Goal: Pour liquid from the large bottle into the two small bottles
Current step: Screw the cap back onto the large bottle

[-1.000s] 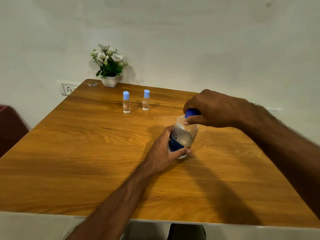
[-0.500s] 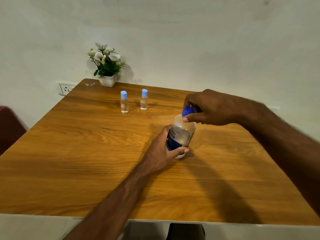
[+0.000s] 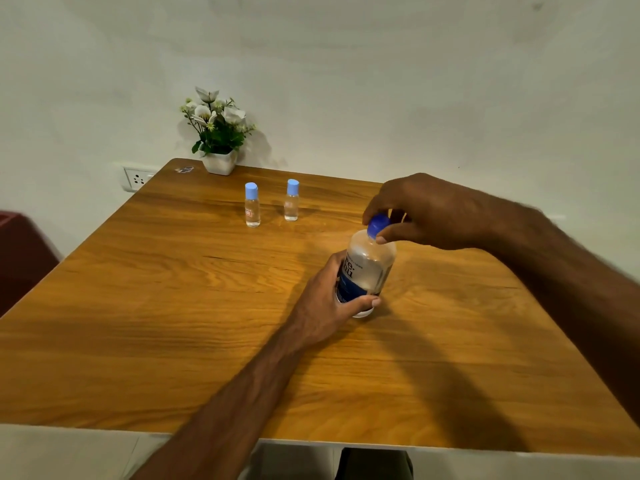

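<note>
The large clear bottle [image 3: 369,268] with a blue label stands on the wooden table [image 3: 173,306], right of centre. My left hand [image 3: 329,299] wraps around its lower body from the left. My right hand [image 3: 429,211] reaches over from the right, and its thumb and fingers pinch the dark blue cap [image 3: 377,224] on the bottle's neck. Two small clear bottles stand upright at the far side, each with a light blue cap on: the left small bottle [image 3: 252,209] and the right small bottle [image 3: 291,201], a short gap between them.
A white pot of artificial flowers [image 3: 218,133] sits at the table's far left corner, next to a small sticker [image 3: 184,169]. A wall socket [image 3: 136,178] is beyond the left edge. A dark red object [image 3: 20,251] stands left of the table.
My right hand's fingers have shifted around the cap, from covering it to pinching it with more of the cap showing. The left hand keeps its hold on the bottle. The view has shifted slightly.
</note>
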